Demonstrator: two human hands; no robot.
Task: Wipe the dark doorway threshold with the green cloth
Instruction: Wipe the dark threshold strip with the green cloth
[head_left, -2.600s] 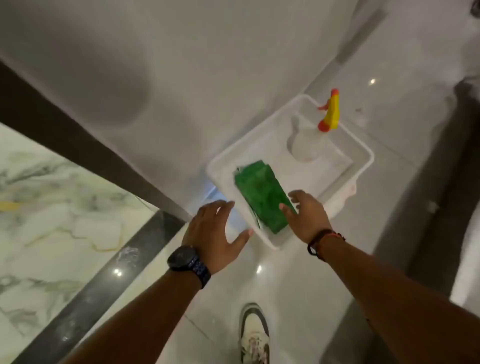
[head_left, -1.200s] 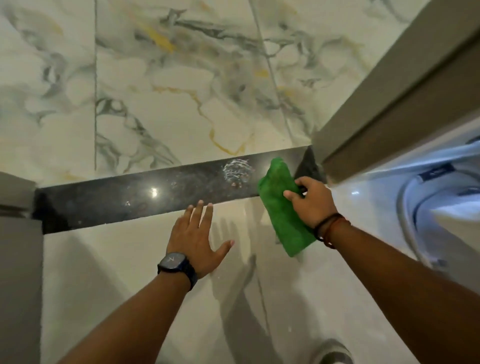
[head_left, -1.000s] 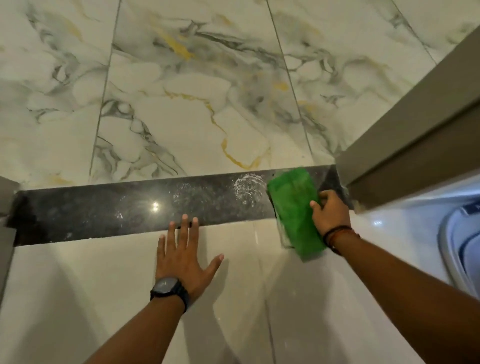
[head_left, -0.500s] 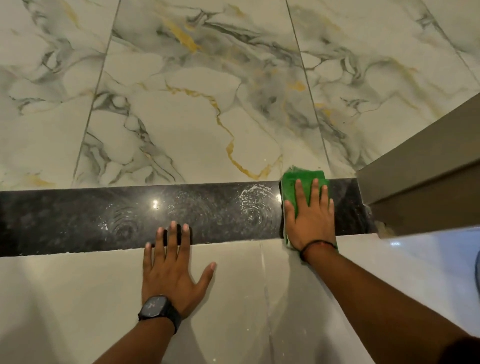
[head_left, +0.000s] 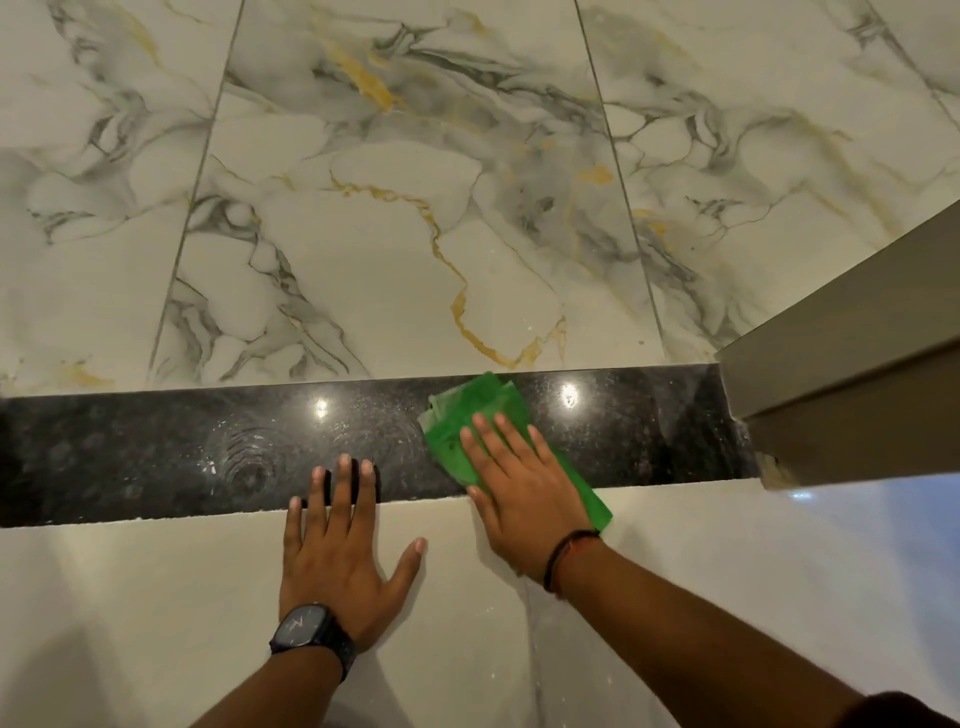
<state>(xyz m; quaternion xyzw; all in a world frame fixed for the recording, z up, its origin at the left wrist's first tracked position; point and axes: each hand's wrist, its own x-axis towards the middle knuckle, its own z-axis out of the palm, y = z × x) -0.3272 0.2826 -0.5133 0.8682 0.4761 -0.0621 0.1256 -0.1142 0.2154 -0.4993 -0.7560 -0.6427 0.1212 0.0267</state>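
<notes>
Marble-look floor (head_left: 395, 249) up top, plain pale tile nearer me, and the threshold (head_left: 156, 457) runs as a dark glossy strip between them; door frame (head_left: 841, 374) cuts in at right. My right hand (head_left: 519, 499) is flat, fingers spread, pressing the cloth (head_left: 467, 410) onto the strip right of centre, w/ a corner of it trailing onto the pale tile by my wrist. Not pinched, just palmed down. Left hand (head_left: 337, 551) is splayed wide and empty, braced on the tile, fingertips reaching onto the strip's near edge. Watch (head_left: 306, 634) on that wrist, band (head_left: 566, 556) on the other. Cloth looks thin, soft, very light, prob bunches or folds if I push from one edge, so best to keep the palm over its middle and drag it w/ even pressure. Strip looks slick; whitish swirl marks (head_left: 249, 457) show left of the cloth, so I'd judge most of the length isn't done yet.
</notes>
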